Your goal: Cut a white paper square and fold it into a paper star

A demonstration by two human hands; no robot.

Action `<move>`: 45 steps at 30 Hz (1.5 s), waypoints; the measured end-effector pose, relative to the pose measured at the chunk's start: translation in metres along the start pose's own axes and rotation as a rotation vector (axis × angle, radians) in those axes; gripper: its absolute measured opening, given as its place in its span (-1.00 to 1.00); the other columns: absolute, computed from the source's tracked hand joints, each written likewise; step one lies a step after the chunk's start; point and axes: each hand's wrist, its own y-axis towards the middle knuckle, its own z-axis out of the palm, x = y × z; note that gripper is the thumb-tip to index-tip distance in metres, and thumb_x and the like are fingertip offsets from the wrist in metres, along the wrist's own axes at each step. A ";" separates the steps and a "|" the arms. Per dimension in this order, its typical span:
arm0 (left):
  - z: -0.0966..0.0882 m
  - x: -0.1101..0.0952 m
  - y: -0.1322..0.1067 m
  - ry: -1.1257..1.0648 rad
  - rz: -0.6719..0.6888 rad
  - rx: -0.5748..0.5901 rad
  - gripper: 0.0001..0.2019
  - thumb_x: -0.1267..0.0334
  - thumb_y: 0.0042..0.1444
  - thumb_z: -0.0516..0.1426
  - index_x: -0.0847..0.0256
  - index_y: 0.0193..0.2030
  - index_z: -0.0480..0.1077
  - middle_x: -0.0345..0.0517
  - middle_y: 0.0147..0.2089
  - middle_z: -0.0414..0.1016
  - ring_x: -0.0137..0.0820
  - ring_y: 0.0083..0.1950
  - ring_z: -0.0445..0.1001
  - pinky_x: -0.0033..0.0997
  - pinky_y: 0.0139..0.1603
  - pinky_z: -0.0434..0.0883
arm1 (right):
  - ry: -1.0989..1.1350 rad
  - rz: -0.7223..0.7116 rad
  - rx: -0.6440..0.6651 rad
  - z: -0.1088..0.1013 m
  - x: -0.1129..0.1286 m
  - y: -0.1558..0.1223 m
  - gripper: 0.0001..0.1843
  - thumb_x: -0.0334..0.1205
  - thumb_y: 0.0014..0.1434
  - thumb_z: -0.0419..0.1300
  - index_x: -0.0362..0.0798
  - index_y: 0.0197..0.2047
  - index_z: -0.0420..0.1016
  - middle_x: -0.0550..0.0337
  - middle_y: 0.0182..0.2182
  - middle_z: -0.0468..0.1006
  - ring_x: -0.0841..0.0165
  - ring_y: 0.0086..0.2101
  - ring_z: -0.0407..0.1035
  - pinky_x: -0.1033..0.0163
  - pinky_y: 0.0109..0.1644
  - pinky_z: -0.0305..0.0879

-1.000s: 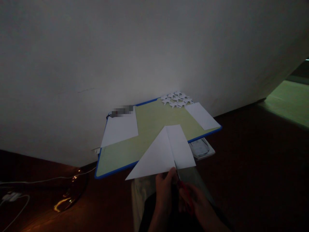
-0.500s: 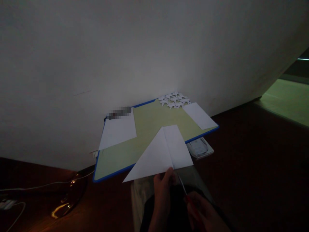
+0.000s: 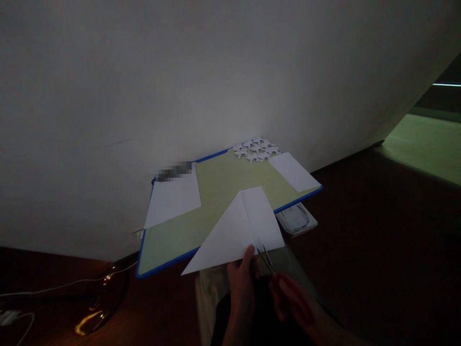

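Observation:
My left hand [image 3: 243, 271] pinches the near edge of a folded sheet of white paper [image 3: 230, 226], thumb on top. The sheet has a triangular part on the left and a single flap on the right, divided by a crease. In my right hand [image 3: 293, 302] are red-handled scissors [image 3: 295, 290]. Their blades are slightly apart and reach the near edge of the paper beside the crease, just right of my left thumb. The paper lies partly over a pale green board [image 3: 219, 182] with a blue rim.
White paper sheets lie on the board's left [image 3: 175, 202] and right [image 3: 293, 170]. A cut-paper snowflake-like piece [image 3: 257, 150] rests at its back edge, by the wall [image 3: 216, 86]. A booklet-like item [image 3: 297, 218] sits under the right side. A white cable [image 3: 68, 283] runs at left.
The scissors have moved up and left to the paper's edge, and their blades have come apart. My left hand keeps its hold on the paper. The whole view has shifted slightly.

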 end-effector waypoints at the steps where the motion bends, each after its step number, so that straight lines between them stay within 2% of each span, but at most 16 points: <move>1: -0.001 0.000 -0.001 0.008 0.006 0.007 -0.54 -0.06 -0.20 0.46 0.28 -0.53 0.43 -0.23 -0.58 0.37 -0.52 -0.58 0.24 -0.51 -0.60 0.18 | 0.018 0.007 0.008 -0.001 -0.004 0.002 -0.42 0.40 0.03 0.39 -0.01 -0.33 0.59 0.22 -0.45 0.46 0.37 -0.44 0.28 0.21 -0.28 0.24; 5: -0.003 0.001 -0.003 0.027 0.007 0.022 -0.57 -0.05 -0.13 0.45 0.23 -0.52 0.42 -0.26 -0.59 0.34 -0.52 -0.59 0.21 -0.49 -0.58 0.18 | 0.069 -0.009 0.063 -0.003 -0.015 0.011 -0.52 0.26 0.18 0.35 -0.04 -0.24 0.59 0.23 -0.41 0.48 0.39 -0.42 0.32 0.24 -0.29 0.24; 10: -0.003 -0.001 -0.006 0.021 0.004 0.060 -0.58 -0.04 -0.05 0.41 0.18 -0.59 0.37 -0.26 -0.64 0.27 -0.50 -0.62 0.18 -0.44 -0.59 0.19 | 0.044 -0.074 0.087 0.004 -0.009 0.015 -0.58 0.17 0.30 0.28 -0.07 -0.22 0.55 0.23 -0.39 0.49 0.41 -0.42 0.33 0.24 -0.28 0.25; 14: -0.003 -0.003 -0.008 0.039 0.008 0.044 -0.57 -0.05 -0.07 0.42 0.19 -0.58 0.37 -0.26 -0.65 0.28 -0.49 -0.63 0.22 -0.44 -0.59 0.20 | 0.042 -0.072 0.071 0.010 -0.006 0.017 -0.54 0.21 0.25 0.31 -0.08 -0.22 0.52 0.26 -0.43 0.47 0.42 -0.45 0.31 0.25 -0.31 0.23; 19: -0.007 0.001 -0.008 0.027 -0.037 -0.003 -0.58 -0.06 -0.12 0.44 0.22 -0.46 0.43 -0.30 -0.63 0.29 -0.51 -0.65 0.22 -0.49 -0.63 0.16 | 0.066 -0.083 0.023 0.013 -0.011 0.026 -0.51 0.23 0.17 0.37 -0.08 -0.25 0.53 0.24 -0.41 0.48 0.40 -0.41 0.33 0.24 -0.28 0.29; 24: -0.013 0.008 -0.009 0.044 -0.075 0.070 -0.60 -0.08 -0.08 0.43 0.20 -0.49 0.45 -0.27 -0.69 0.28 -0.47 -0.70 0.23 -0.48 -0.70 0.16 | 0.003 -0.122 -0.030 0.009 -0.018 0.034 -0.53 0.24 0.19 0.35 -0.05 -0.24 0.56 0.21 -0.36 0.53 0.34 -0.37 0.39 0.20 -0.22 0.34; 28: -0.014 0.012 -0.013 0.031 -0.082 0.056 -0.58 -0.14 -0.11 0.43 0.20 -0.45 0.52 -0.25 -0.72 0.27 -0.40 -0.72 0.29 -0.43 -0.72 0.23 | -0.029 -0.103 -0.065 0.008 -0.020 0.034 -0.51 0.26 0.20 0.34 -0.06 -0.19 0.57 0.19 -0.32 0.54 0.32 -0.31 0.41 0.20 -0.18 0.36; 33: -0.015 0.013 -0.017 0.051 -0.116 0.068 -0.49 -0.18 -0.15 0.44 0.25 -0.49 0.45 -0.25 -0.71 0.30 -0.47 -0.76 0.23 -0.47 -0.77 0.22 | -0.006 -0.104 -0.072 0.013 -0.016 0.032 -0.46 0.30 0.11 0.38 -0.06 -0.24 0.55 0.20 -0.35 0.52 0.31 -0.31 0.40 0.19 -0.17 0.36; 40: -0.016 0.016 -0.017 0.024 -0.127 0.074 -0.44 -0.20 -0.17 0.46 0.28 -0.50 0.40 -0.28 -0.73 0.27 -0.53 -0.79 0.18 -0.53 -0.81 0.17 | -0.016 -0.090 -0.085 0.012 -0.020 0.034 -0.51 0.25 0.18 0.35 -0.06 -0.19 0.56 0.17 -0.30 0.55 0.27 -0.24 0.43 0.16 -0.10 0.37; 45: -0.015 0.018 -0.018 -0.020 -0.127 0.067 -0.46 -0.17 -0.17 0.47 0.27 -0.46 0.41 -0.31 -0.72 0.26 -0.54 -0.78 0.17 -0.52 -0.80 0.20 | -0.020 -0.092 -0.063 0.013 -0.019 0.036 -0.52 0.24 0.20 0.33 -0.07 -0.27 0.55 0.21 -0.39 0.50 0.34 -0.36 0.38 0.19 -0.21 0.34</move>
